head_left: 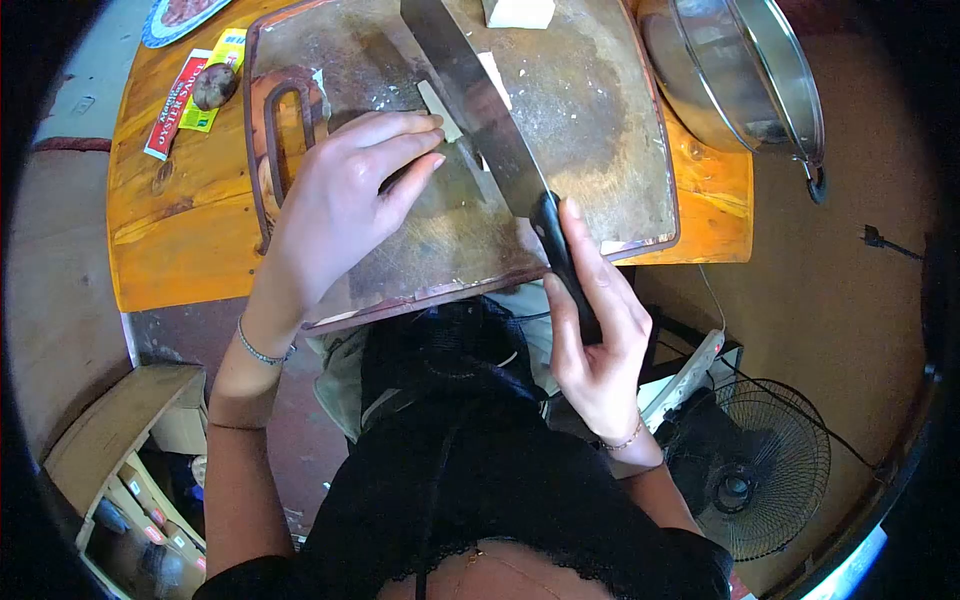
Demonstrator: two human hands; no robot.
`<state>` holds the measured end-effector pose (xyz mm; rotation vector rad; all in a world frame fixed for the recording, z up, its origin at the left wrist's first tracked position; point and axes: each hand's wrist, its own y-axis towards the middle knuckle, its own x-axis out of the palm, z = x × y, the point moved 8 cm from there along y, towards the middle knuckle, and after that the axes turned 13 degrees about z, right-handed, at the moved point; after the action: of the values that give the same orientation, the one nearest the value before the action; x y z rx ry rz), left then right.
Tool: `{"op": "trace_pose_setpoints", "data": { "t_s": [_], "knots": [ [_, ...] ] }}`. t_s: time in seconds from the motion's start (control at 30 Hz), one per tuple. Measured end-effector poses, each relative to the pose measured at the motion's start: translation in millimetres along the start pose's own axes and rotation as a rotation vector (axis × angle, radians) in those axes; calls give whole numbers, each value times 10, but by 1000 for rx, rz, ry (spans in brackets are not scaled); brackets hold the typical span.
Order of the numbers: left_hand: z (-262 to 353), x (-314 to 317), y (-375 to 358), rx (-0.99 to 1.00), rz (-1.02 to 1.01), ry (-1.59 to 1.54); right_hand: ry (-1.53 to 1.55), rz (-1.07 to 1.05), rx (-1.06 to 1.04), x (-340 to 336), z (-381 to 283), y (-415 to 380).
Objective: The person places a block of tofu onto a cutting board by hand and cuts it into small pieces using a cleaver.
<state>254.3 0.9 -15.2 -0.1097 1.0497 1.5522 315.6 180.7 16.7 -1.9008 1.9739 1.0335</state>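
My right hand (605, 335) grips the black handle of a cleaver (482, 105), whose broad blade slants up and left across the cutting board (590, 150). Just left of the blade, my left hand (345, 190) has its fingers bunched, with the fingertips against a thin white slice (432, 103), tofu-like in look. Another white piece (493, 78) shows partly behind the blade's right side. At the board's far edge sits a larger white block (520, 12). The blade hides some of the board's surface.
Left of the board lie a red oyster sauce packet (178, 105), a yellow packet (229, 48) and a dark round thing (214, 87). A plate (152, 32) stands far left, a metal pot (700, 70) at right. Below right is a fan (770, 460); a wooden shelf unit (115, 430) stands lower left.
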Motion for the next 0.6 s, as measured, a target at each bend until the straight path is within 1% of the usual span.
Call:
{"op": "trace_pose_setpoints", "data": {
  "t_s": [0.1, 0.3, 0.53, 0.6],
  "knots": [
    [11, -1, 4, -4, 3, -4, 3, -23, 28, -47, -30, -28],
    [6, -2, 2, -2, 6, 17, 16, -39, 0, -12, -41, -61],
    [11, -18, 9, -13, -1, 13, 17, -46, 52, 187, -3, -23],
    [0, -95, 31, -1, 26, 19, 0, -34, 4, 200, -3, -24]
  ]
}}
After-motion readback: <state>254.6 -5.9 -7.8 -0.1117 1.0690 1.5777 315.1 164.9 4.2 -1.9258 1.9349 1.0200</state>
